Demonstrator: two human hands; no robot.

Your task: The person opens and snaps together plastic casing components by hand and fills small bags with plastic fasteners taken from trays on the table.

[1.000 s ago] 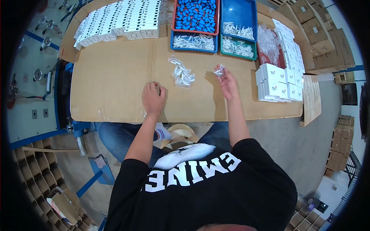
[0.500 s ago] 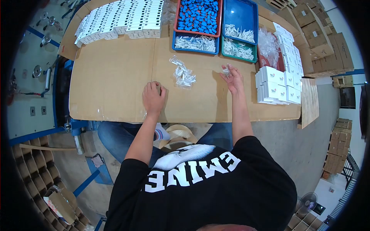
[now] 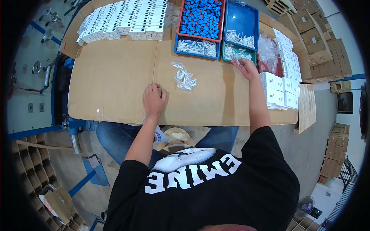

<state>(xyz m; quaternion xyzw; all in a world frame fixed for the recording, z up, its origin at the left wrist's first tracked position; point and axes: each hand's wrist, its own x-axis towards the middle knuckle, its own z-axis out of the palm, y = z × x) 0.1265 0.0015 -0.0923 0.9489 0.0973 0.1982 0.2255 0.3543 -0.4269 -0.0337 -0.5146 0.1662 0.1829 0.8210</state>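
Observation:
My right hand [image 3: 248, 70] is at the front rim of the green tray [image 3: 230, 61], its fingers pinched on a small clear plastic bag [image 3: 238, 62], mostly hidden by them. White tube-like pieces [image 3: 239, 53] lie in that tray. My left hand [image 3: 155, 101] rests on the cardboard tabletop with its fingers curled in, and I see nothing in it. Between the hands, nearer the left, lies a loose pile of small clear bags [image 3: 185, 79] with whitish pieces inside.
A red tray [image 3: 222, 29] of blue pieces overlaps a blue tray [image 3: 184, 54] of white pieces. Another blue tray [image 3: 242, 21] sits on the green one. White boxes [image 3: 144, 23] stand in rows at the back left; more white boxes [image 3: 274, 96] are stacked right, beside crumpled plastic [image 3: 268, 50].
My right hand has moved forward and to the right, from over the cardboard to the green tray's front rim. My left hand and the pile of bags stay put.

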